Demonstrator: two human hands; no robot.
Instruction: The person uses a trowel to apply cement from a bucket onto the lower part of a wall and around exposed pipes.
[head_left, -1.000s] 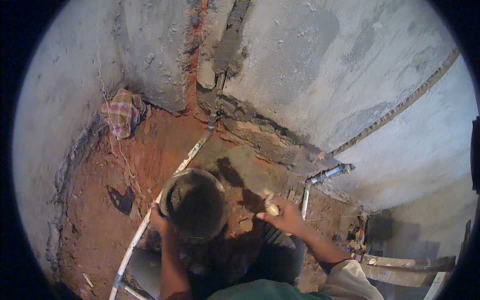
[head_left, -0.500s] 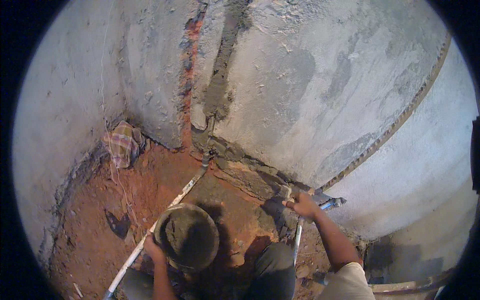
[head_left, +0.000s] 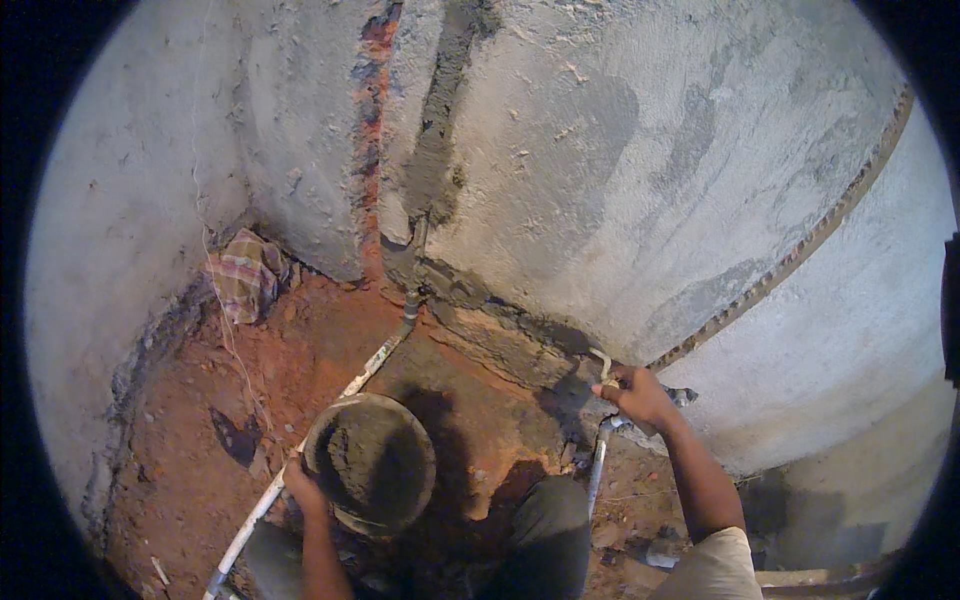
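My left hand (head_left: 303,482) is closed on the left rim of a round mortar pan (head_left: 431,480), beside a white pipe. Wet grey mortar (head_left: 352,455) lies in the pan, partly in shadow. At the foot of the wall, my right hand (head_left: 636,396) grips a trowel (head_left: 601,360) by its handle. Only the trowel's pale bent neck shows clearly; its blade is hard to make out against the dark mortar. Fresh mortar (head_left: 480,300) runs along the joint where the wall meets the ground.
A white pipe (head_left: 262,508) slants across the reddish soil to a grey elbow by the wall. Another pipe (head_left: 597,465) stands below my right hand. A checked cloth bundle (head_left: 247,278) lies in the left corner. Chased grooves run up the wall, one filled with mortar (head_left: 436,150).
My right hand has moved a little right and up with the trowel, and its bent neck now shows more plainly. The left hand keeps its hold on the pan.
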